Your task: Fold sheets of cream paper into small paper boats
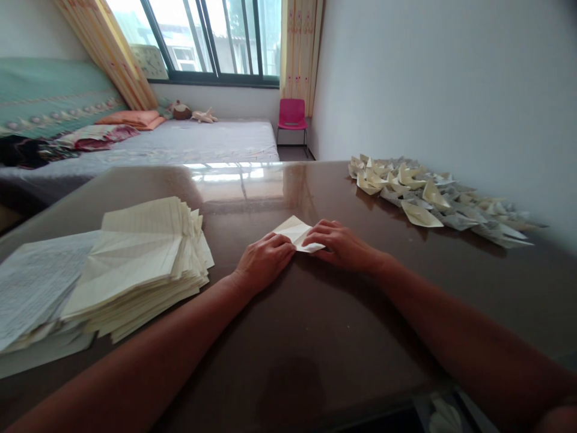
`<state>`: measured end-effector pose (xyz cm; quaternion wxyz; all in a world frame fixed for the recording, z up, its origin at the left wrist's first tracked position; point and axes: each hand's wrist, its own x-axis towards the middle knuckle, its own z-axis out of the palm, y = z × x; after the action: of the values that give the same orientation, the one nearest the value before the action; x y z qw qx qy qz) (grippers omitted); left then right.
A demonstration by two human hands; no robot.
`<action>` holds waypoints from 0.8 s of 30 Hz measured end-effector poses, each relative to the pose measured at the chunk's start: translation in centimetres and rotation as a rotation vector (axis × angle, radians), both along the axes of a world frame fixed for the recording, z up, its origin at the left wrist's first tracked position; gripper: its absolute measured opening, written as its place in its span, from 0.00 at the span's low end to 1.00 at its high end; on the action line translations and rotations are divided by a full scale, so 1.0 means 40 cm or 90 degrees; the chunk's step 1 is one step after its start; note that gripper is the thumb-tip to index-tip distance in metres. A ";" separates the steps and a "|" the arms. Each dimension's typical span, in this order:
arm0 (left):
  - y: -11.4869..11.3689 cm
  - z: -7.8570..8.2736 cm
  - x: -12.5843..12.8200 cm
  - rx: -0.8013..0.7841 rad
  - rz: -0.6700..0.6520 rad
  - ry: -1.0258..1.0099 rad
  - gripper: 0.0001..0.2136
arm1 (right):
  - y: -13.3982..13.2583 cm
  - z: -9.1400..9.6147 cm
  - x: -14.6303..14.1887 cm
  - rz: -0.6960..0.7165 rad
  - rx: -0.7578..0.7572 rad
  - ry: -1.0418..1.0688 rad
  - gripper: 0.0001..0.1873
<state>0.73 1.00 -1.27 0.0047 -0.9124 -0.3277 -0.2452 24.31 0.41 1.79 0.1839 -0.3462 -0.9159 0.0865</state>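
Observation:
A small piece of folded cream paper (293,227) lies on the brown glossy table (288,325), directly in front of me. My left hand (267,257) is closed at its lower left edge, fingers pressed together on the paper. From the other side, my right hand (339,244) grips the right corner, its fingers curled over a raised flap. The underside of the paper and the thumb tips are partly hidden.
To the left stands a thick stack of lined cream sheets (130,252), beside printed white sheets (40,276). Many folded paper boats (421,214) crowd the table's right side along the wall. Beyond the table are a bed (225,139) and a pink chair (292,114).

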 end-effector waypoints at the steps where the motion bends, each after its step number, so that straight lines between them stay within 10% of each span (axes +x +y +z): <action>1: -0.001 0.001 0.001 -0.009 -0.020 0.004 0.12 | 0.003 -0.006 0.002 0.016 -0.021 -0.006 0.12; 9: -0.002 0.017 -0.018 -0.053 -0.074 0.018 0.14 | 0.033 -0.032 0.024 0.033 -0.174 0.105 0.14; 24: 0.005 0.017 -0.029 -0.047 -0.023 0.046 0.12 | 0.025 -0.038 -0.034 -0.301 -0.184 0.091 0.07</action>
<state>-0.41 1.21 -0.59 -0.0217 -0.9260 -0.3199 -0.1994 22.95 1.41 0.27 0.2116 -0.5660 -0.7726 0.1949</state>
